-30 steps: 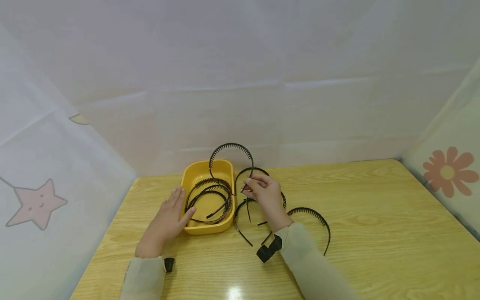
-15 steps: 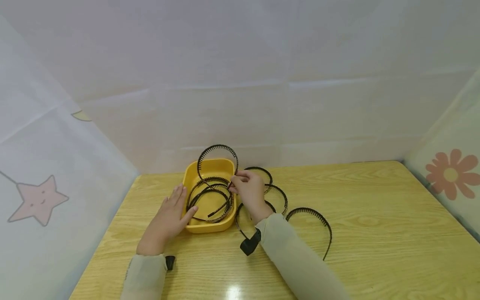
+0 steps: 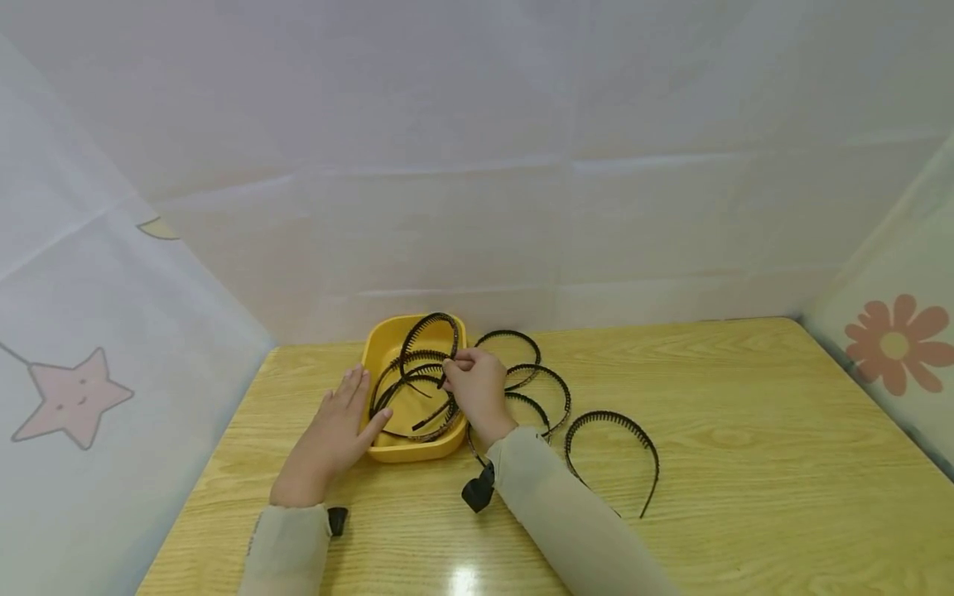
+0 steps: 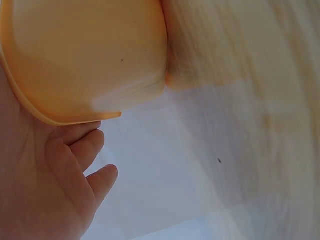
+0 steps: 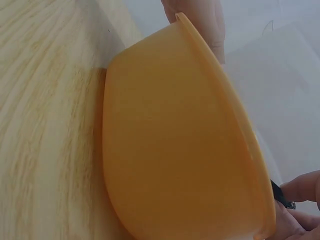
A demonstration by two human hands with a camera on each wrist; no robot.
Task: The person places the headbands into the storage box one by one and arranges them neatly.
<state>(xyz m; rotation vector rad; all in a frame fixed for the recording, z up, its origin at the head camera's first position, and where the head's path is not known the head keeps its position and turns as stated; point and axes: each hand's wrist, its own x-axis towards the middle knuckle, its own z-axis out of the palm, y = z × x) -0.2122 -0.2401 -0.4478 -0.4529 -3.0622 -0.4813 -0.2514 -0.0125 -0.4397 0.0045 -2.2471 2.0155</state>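
Your L hand [image 3: 337, 426] rested on the yellow tub's [image 3: 417, 454] rim, fingers straight, thumb apart. Inside, over other headbands [image 3: 447, 424], tilted a black toothed headband [image 3: 454, 329], pinched by your R hand [image 3: 480, 393]. Prob. mid-placing; next move prob. called for lowering, then release. Loose headbands [image 3: 634, 425] lay R on table [image 3: 745, 455].

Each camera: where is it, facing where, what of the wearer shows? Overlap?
Head: on the head, forward and down at the yellow tub and wooden table; left hand, right hand and both sleeves show.
Left wrist: on that wrist, facing the tub's outer wall; only the left hand shows.
Right wrist: on that wrist, facing the tub's outer wall; right hand pinches a black headband lower right, left hand likely at top.
Shared: head and right wrist both show the tub and headband.
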